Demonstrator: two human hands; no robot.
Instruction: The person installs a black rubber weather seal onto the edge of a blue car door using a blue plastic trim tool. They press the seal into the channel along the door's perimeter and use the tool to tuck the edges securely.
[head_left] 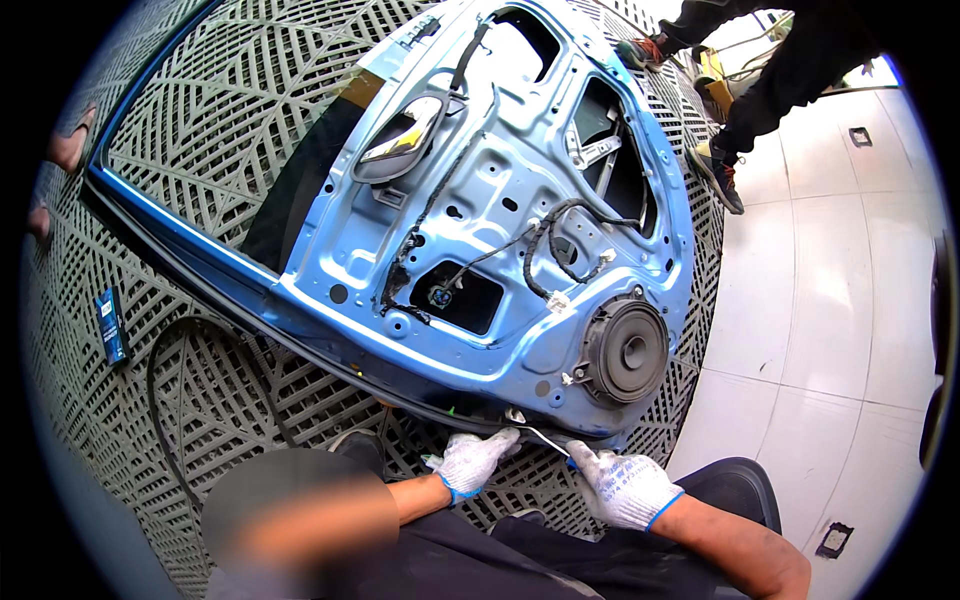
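A blue car door (470, 345), stripped of its inner trim, lies flat in front of me, with a black rubber seal (330, 358) along its near edge. My right hand (625, 487), in a white knit glove with a blue cuff, is closed around a slim metal pry tool (545, 441). The tool's thin shaft points left to the door's near edge, beside a small white clip (514, 414). There my left hand (472, 465), gloved alike, is closed with its fingertips at the edge and close to the shaft's tip. What it pinches is hidden.
A round black speaker (628, 352), wiring harness (535, 250) and door handle (403, 140) are on the panel. A loose black strip (155, 390) curls on the grey grating (220, 420). A blue packet (111, 327) lies left. Another person's legs (775, 95) stand far right, by white tiles (800, 320).
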